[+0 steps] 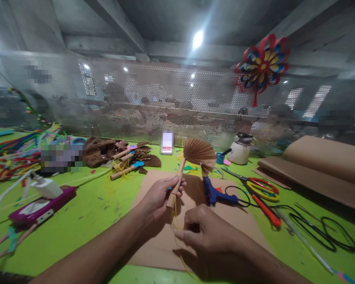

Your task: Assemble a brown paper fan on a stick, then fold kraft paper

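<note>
Brown pleated-paper fan [198, 151] w/ rolled-paper handle [181, 169]: up over flat brown paper sheet [148, 252], L hand [162, 193] gripping handle, R hand [205, 228] apparently pinching thin yellow thread [173, 215] below it. Fan + handle look joined, i.e. mostly done; thread untrimmed. Blue plastic glue gun [215, 194] on sheet; similar brown fans [152, 161] farther L, green counter [88, 236].

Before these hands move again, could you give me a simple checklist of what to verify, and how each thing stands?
1. Brown pleated paper fan gripped by its rolled handle in the left hand: ok.
2. Thin yellow string within reach of the right hand: ok.
3. String firmly pinched: cannot tell.
4. Flat brown paper sheet free of tools: not ok; the blue plastic glue gun is on it.
5. Glue gun apart from both hands: ok.
6. Glue gun hot: cannot tell.
</note>
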`<state>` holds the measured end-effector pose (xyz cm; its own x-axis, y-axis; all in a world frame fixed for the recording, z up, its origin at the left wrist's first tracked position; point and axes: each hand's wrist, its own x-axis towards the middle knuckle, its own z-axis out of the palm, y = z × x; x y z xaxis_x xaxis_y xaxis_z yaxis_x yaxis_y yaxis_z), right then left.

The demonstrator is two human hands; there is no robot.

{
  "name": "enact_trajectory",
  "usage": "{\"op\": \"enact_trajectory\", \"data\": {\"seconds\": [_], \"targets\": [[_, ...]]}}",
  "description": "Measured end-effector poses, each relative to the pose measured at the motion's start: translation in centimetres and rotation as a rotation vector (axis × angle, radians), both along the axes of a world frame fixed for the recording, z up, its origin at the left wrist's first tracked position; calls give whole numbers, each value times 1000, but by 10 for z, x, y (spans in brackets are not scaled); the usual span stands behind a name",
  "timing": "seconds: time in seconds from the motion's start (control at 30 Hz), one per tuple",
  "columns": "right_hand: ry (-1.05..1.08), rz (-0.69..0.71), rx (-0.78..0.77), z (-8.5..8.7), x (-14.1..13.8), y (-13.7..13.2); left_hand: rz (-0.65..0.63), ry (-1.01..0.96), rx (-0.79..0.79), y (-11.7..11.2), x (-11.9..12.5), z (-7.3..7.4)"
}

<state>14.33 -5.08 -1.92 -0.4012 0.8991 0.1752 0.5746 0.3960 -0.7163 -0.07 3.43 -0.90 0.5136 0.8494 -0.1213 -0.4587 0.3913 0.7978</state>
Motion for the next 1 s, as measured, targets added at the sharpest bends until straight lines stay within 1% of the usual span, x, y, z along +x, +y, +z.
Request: {"op": "enact_trajectory", "data": {"seconds": [0.07, 0.17, 0.2, 0.27, 0.43, 0.53, 0.6, 0.73, 0.8, 0.87, 0.93, 1.0], "targets": [[90, -151, 60, 2, 4, 8, -14, 31, 44, -2, 0, 1], [309, -422, 161, 6, 13, 20, -2, 78, 84, -5, 1, 2], [386, -487, 169, 7, 16, 24, 10, 81, 86, -7, 2, 1], [526, -556, 153, 8, 21, 28, 18, 79, 88, -10, 3, 1], [835, -597, 120, 8, 25, 31, -36, 107, 119, -14, 5, 2], [1014, -648, 114, 13, 31, 35, -78, 139, 160, -14, 5, 1], [1135, -661, 118, 19, 39, 39, -132, 160, 178, -12, 4, 0], [1339, -626, 107, 30, 64, 47, -214, 194, 201, -11, 3, -1], [1400, -621, 69, 34, 76, 49, -239, 188, 170, -13, 4, 0], [1430, -613, 18, 35, 82, 50, -254, 159, 102, -16, 5, 0], [1422, -584, -2, 34, 82, 49, -239, 127, 52, -18, 5, 1], [1374, -545, 23, 32, 76, 47, -207, 115, 58, -19, 5, 1]]}}
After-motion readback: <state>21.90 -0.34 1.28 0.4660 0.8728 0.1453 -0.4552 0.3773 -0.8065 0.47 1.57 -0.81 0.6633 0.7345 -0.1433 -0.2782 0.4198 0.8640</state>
